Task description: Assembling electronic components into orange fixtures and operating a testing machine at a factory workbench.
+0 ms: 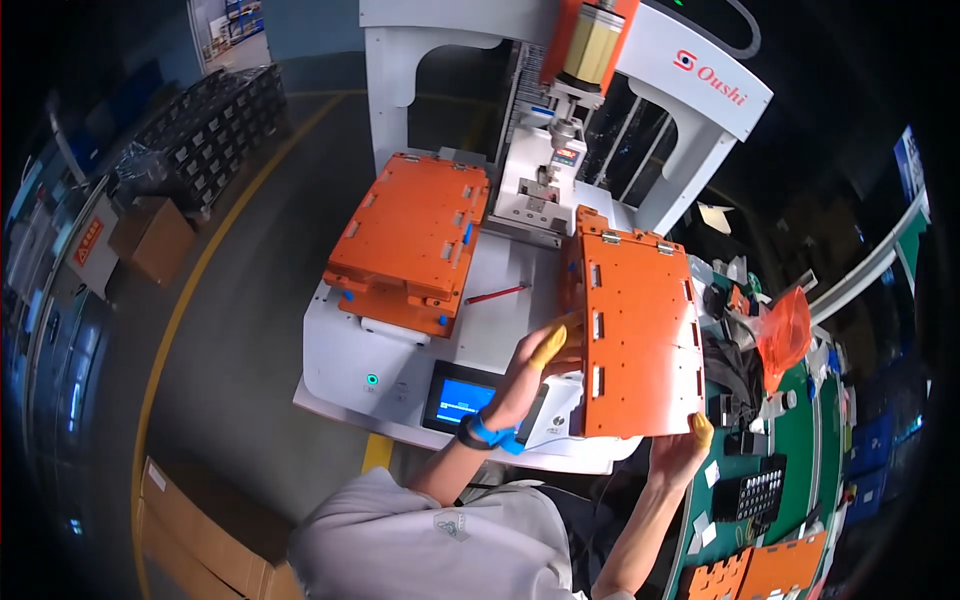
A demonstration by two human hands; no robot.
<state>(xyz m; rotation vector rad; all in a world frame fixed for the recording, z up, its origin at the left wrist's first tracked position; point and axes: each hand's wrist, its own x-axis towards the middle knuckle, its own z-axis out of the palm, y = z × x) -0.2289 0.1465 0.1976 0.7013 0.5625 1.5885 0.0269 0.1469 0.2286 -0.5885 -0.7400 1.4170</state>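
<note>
An orange hinged fixture with slots and metal hinges sits on the right side of the white bench machine. Along its left edge, my left hand holds on with yellow-covered fingers, some of them hidden by the fixture. My right hand, also with yellow finger covers, grips the lower right corner. A blue strap circles my left wrist. To the left, a second orange fixture lies on the machine. Between the two fixtures rests a thin red tool.
The machine's spindle head hangs beyond the fixtures under a white frame. A lit blue screen faces me at the front. On the right, a green workbench carries clutter and a red plastic bag. Cardboard boxes stand left.
</note>
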